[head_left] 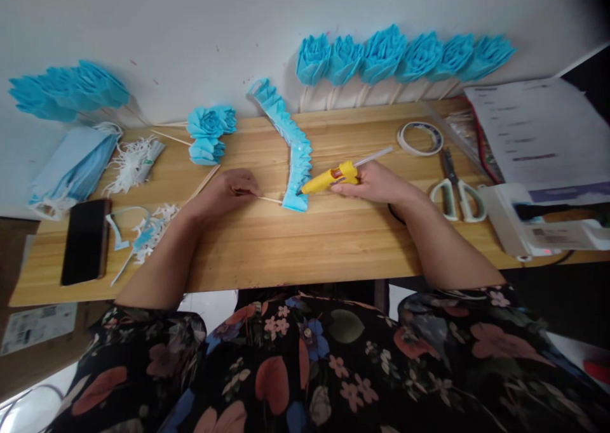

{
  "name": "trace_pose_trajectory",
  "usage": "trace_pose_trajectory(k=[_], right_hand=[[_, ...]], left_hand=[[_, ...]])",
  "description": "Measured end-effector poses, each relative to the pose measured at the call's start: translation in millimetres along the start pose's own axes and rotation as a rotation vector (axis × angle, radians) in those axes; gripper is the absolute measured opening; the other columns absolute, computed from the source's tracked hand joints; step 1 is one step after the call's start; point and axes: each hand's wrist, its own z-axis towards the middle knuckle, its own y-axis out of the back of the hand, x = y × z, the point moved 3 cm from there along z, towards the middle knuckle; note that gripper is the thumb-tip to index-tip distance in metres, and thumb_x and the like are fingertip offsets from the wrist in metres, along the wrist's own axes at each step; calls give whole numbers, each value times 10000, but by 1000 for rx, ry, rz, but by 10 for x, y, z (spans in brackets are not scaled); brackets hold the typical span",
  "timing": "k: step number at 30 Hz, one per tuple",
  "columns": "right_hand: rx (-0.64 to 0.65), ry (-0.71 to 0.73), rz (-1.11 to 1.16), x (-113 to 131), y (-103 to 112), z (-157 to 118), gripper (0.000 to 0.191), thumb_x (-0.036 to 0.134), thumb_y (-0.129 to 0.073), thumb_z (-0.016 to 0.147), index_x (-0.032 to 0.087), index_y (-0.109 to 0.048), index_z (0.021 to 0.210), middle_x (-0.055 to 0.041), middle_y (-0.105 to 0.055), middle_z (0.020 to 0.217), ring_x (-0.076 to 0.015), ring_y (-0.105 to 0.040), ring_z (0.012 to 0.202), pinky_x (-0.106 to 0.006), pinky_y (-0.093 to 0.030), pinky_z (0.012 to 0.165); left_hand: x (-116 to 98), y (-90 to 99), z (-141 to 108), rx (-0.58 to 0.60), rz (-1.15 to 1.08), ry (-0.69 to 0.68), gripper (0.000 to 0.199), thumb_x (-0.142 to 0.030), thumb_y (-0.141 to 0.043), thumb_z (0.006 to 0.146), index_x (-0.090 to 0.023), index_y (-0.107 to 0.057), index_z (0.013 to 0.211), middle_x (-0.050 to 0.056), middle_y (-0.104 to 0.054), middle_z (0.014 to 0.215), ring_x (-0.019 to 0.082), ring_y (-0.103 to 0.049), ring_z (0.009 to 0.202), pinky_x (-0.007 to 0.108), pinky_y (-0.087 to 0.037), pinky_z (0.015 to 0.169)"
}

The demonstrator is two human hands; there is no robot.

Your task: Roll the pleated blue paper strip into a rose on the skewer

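Note:
A long blue pleated strip (298, 146) lies curved across the table from the back toward me. My left hand (237, 185) pinches a thin wooden stick (271, 199), whose far end meets the near end of the strip. In my right hand (376, 182) is a yellow hot glue gun (331, 178) with a clear glue stick (374, 156) poking out of its back. Its dark nozzle points down at the strip's near end; whether it touches cannot be told. Left of the strip lie a few blue flowers (206, 123) on sticks.
Blue flowers (384, 55) on sticks lean against the wall, with more (71, 90) at far left. Tape (420, 138), scissors (456, 192), a white power strip (512, 220) and papers (534, 134) lie right. Masks (71, 166), a phone (86, 241) and scraps (150, 233) lie left.

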Motion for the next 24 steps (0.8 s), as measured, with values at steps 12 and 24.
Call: trace_pose_trajectory(k=[12,24], right_hand=[[-8,-32,48,7,-13,21,448,671,-750,875,233,-673,819,15,-630,644,-153,-558,587,-333,-396,609],[-10,-58,32,18,-15,45,493,715,-760,861,229,-693,812,-5,-663,659,-167,-602,603,-345,-418,623]], left_hand=[[45,-14,-6,-20,12,-6,327,-425,-703,1113,-193,-882,968,85,-798,932,192,-704,830,291,-542,748],[22,45,16,-4,42,75,373,-531,-750,1064,-175,-847,1010,87,-800,937,199,-720,836,281,-571,749]])
